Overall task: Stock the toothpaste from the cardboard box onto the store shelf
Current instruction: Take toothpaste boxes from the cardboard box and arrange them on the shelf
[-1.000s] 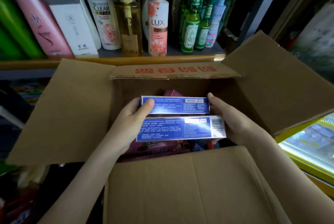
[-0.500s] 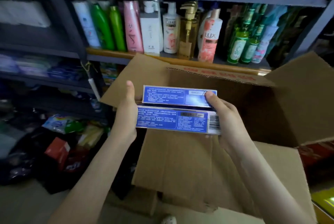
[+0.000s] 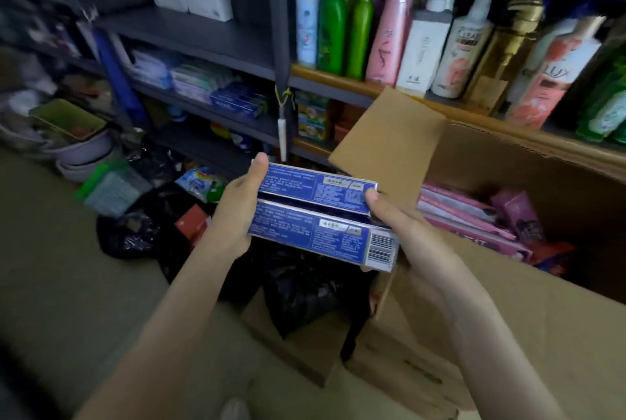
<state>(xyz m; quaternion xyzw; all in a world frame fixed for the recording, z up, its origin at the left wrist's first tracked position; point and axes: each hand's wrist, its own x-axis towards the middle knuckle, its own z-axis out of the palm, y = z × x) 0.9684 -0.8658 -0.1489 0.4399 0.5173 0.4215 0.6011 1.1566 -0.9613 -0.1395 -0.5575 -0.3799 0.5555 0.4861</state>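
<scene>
Your left hand (image 3: 237, 216) and right hand (image 3: 410, 236) have carried two blue rectangular toothpaste cartons (image 3: 315, 213), gripped by their ends, left of the brown cardboard box (image 3: 389, 141). Transfer is under way; next probably calls for a reach up-left to the dark grey shelf (image 3: 244, 124).

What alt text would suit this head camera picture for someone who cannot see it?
A left hand and right hand hold two blue toothpaste boxes beside an open cardboard box; shampoo bottles line the shelf behind.
</scene>
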